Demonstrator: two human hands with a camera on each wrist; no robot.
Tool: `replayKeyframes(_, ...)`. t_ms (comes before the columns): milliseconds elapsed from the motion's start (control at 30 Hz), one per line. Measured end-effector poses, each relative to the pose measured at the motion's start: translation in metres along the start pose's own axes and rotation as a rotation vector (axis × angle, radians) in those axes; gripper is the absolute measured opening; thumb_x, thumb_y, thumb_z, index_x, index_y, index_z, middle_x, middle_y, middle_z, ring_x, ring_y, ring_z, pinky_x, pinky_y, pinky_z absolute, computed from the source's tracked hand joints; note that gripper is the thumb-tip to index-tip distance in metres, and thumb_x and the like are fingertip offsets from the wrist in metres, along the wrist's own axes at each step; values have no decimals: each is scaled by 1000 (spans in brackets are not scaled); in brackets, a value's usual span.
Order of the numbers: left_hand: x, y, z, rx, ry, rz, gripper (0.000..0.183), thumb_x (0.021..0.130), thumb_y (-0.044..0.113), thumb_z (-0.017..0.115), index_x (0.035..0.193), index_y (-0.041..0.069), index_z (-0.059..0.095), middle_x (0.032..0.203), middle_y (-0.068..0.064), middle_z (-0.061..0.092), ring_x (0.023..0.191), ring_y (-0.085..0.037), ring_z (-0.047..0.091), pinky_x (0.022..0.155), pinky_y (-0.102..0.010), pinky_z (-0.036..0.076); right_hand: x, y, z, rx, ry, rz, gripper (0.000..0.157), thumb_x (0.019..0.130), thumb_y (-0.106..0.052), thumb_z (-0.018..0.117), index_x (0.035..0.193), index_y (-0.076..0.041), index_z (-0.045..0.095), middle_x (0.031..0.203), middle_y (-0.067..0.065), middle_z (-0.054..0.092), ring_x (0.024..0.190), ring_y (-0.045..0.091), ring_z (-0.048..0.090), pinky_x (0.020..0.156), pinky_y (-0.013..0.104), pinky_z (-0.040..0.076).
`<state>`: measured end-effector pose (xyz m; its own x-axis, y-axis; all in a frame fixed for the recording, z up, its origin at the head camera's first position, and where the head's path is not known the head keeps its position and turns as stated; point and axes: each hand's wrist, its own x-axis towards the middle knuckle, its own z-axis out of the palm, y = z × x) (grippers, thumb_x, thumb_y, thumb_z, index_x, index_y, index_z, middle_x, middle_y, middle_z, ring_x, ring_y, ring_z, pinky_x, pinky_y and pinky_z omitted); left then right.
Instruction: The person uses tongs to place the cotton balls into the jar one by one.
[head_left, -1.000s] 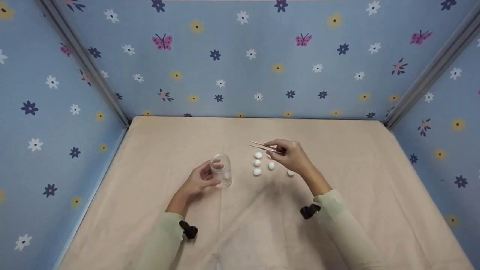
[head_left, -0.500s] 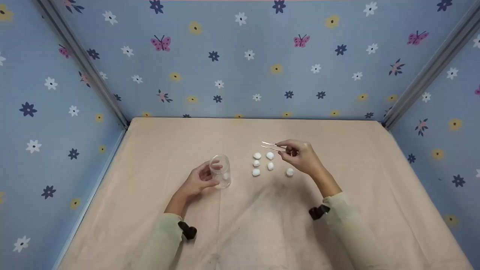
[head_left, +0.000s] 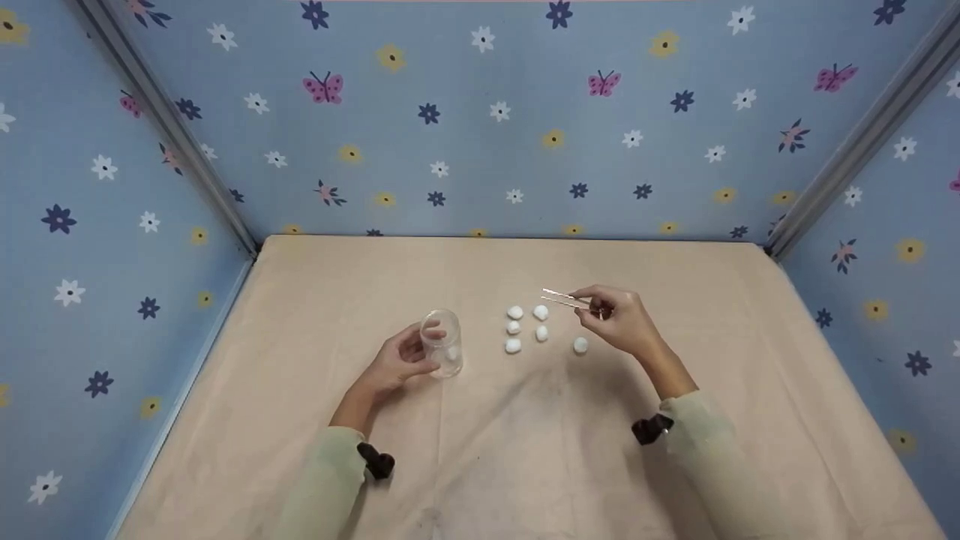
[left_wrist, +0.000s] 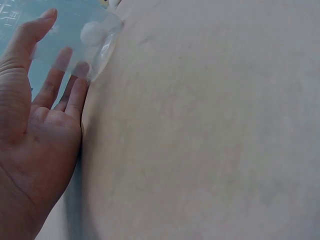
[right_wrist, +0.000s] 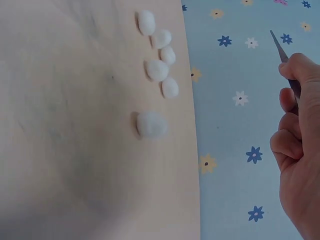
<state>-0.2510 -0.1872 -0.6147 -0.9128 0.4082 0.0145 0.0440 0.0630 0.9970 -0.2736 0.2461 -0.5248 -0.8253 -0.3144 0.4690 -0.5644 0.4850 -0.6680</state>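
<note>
My left hand grips a clear plastic jar from its left side, thumb in front and fingers behind. One white cotton ball shows through the jar wall, low inside it. Between the thumb and fingers of my right hand are metal tweezers, their tips pointing left, apart and with nothing between them. Below and left of the tweezers, several white cotton balls lie on the cloth in two short columns. A single cotton ball sits apart, nearer my right hand.
A beige cloth with faint creases covers the table. Blue flowered panels stand at the back and both sides, joined by grey metal posts. A black wrist camera is strapped at each sleeve.
My right hand has moved right with the tweezers, away from the jar, uncovering the cotton balls that it partly hid. My left hand and the jar stay in place.
</note>
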Motion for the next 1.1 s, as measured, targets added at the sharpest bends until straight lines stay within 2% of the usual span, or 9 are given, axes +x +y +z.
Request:
replayKeyframes(200,-1,0,-1,5,2,-7,80,99,-6,80,170,-2,42,165,-31,57,162,-46,48,119,-16,48,-4,5,3,11,-22,27,25,93,9,79,115,-1,85,75,12,71,67,3,50,62,17,39)
replayKeyframes(367,-1,1,-1,17,-4,-9,80,100,-4,80,170,-4,41,165,-29,57,162,-45,49,122,-16,47,-7,4,8,19,-56,50,21,97,4,80,116,-3,85,76,12,71,65,4,49,62,19,40)
replayKeyframes(433,-2,2,0,21,-3,-18,80,100,-4,80,170,-4,41,166,-29,57,163,-45,48,125,-19,47,-8,4,11,22,-64,57,20,97,3,81,116,-4,86,75,11,71,65,4,48,62,19,40)
replayKeyframes(600,-2,3,1,21,7,-30,80,99,-6,80,170,-2,42,167,-30,56,166,-48,44,134,-33,44,-11,8,17,18,-77,45,21,96,4,81,115,-4,86,75,11,70,65,3,47,61,19,39)
replayKeyframes(667,-1,3,2,19,3,-22,80,100,-5,80,170,-2,41,167,-31,55,166,-48,44,134,-33,43,-13,9,19,12,-86,37,20,96,4,81,114,-3,86,76,11,71,64,1,46,61,19,39)
replayKeyframes(900,-1,0,2,4,-1,-7,81,100,-5,80,170,-4,41,166,-32,56,163,-49,46,123,-18,46,-21,13,32,13,-128,49,19,96,2,79,112,-3,85,78,11,73,68,1,51,63,18,42)
replayKeyframes(1100,0,1,0,22,4,2,80,99,-5,80,170,-4,41,165,-32,56,161,-47,49,121,-17,46,-22,14,44,-9,-165,62,19,96,0,79,113,-5,86,84,12,77,72,5,55,66,17,44)
